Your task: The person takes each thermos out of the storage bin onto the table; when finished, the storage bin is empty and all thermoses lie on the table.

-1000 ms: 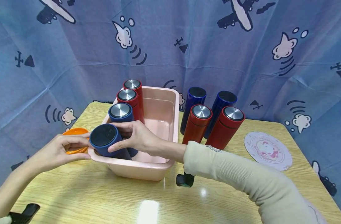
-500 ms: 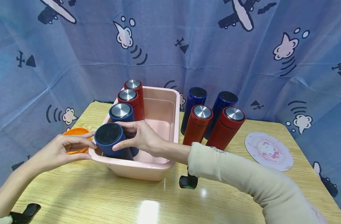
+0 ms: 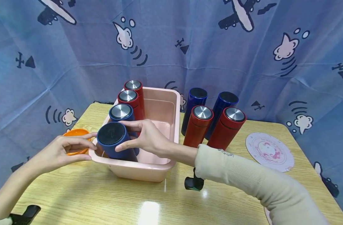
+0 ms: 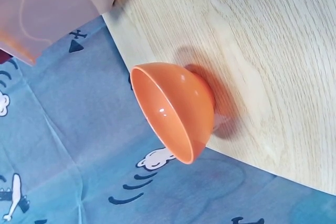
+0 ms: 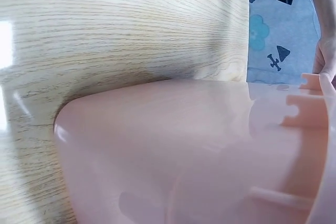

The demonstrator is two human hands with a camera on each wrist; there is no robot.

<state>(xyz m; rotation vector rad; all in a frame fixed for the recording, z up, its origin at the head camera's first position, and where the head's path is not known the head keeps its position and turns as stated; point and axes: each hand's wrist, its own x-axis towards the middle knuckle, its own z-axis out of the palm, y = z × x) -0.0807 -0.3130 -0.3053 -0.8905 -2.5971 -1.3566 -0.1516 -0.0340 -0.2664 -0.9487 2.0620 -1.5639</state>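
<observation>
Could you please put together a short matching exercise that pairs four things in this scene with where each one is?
Things:
1. Tilted dark blue cylindrical flask
2. Small orange plastic bowl
3. Round pink and white coaster
4. Right hand

Places or states:
A. Flat on the wooden table, at its right side
B. On the table, just left of the pink plastic tub
C. Leaning in the tub's near left corner
D. Gripping the side of the tilted flask

Pairs: 1-C, 2-B, 3-A, 4-D
</observation>
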